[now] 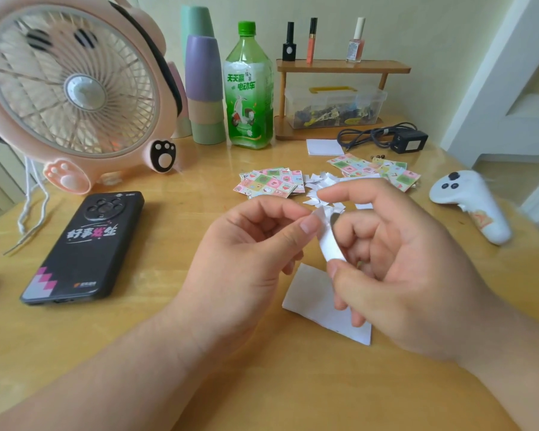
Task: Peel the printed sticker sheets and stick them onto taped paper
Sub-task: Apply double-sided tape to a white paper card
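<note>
The left grip and right grip are bare hands with short, plain nails and bare wrists.

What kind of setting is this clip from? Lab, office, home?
Most likely a home: a wooden table used for crafts, with a pink cartoon fan, nail polish bottles on a small shelf, and sticker sheets scattered about.

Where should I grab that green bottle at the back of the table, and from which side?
Probably the shoulder below its cap, where the green bottle narrows, reaching in from the front. It stands upright, with the stacked cups close on one side and the wooden shelf on the other, so only the front looks free.
</note>
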Demonstrator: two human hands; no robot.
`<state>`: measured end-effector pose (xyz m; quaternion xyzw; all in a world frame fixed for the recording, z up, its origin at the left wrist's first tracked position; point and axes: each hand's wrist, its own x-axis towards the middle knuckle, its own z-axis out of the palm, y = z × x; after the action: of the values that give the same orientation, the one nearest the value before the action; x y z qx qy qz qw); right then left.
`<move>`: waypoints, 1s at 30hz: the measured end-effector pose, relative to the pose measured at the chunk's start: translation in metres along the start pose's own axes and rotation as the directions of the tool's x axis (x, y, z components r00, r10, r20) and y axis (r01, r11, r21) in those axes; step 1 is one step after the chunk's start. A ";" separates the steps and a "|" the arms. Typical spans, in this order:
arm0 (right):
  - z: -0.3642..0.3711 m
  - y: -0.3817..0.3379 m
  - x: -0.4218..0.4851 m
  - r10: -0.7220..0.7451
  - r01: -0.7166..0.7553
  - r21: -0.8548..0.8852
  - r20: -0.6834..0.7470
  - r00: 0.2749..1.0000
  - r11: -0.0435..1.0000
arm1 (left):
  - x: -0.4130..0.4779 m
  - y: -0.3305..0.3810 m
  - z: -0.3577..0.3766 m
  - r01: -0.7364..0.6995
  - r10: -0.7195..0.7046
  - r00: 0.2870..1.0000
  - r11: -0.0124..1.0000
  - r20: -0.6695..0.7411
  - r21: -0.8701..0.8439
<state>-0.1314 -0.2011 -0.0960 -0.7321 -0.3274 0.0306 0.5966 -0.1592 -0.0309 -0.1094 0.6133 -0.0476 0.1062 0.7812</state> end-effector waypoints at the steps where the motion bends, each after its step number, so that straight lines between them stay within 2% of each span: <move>1: 0.000 -0.001 0.000 0.033 -0.033 0.052 -0.007 0.999 0.998 | 0.000 0.000 0.000 -0.007 0.007 1.000 1.000 -0.004 -0.006; 5: 0.001 -0.001 0.006 0.132 -0.122 0.194 -0.042 0.990 0.973 | -0.001 0.000 0.001 -0.032 0.032 0.999 0.999 -0.012 -0.031; 10: 0.004 -0.002 0.008 0.169 -0.127 0.292 -0.121 0.978 0.948 | -0.002 -0.001 0.002 -0.018 0.017 1.000 0.998 -0.023 -0.065; 15: 0.006 0.000 0.007 0.143 -0.111 0.202 -0.147 0.979 0.973 | -0.002 -0.005 0.006 0.071 -0.075 0.995 0.996 -0.061 -0.062; 20: 0.009 0.000 0.008 0.194 -0.153 0.227 -0.173 0.966 0.962 | -0.001 -0.006 0.008 0.049 -0.053 0.997 0.996 -0.051 -0.081; 25: 0.013 -0.001 0.009 0.222 -0.172 0.258 -0.180 0.958 0.951 | -0.003 -0.001 0.016 0.057 -0.059 0.998 0.980 -0.001 -0.188; 30: 0.014 -0.001 0.009 0.216 -0.158 0.249 -0.225 0.950 0.956 | 0.000 -0.009 0.014 0.120 -0.130 0.991 0.957 -0.022 -0.266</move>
<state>-0.1314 -0.1845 -0.0956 -0.6848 -0.1728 0.0324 0.7072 -0.1564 -0.0463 -0.1143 0.5034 -0.0073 0.0613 0.8618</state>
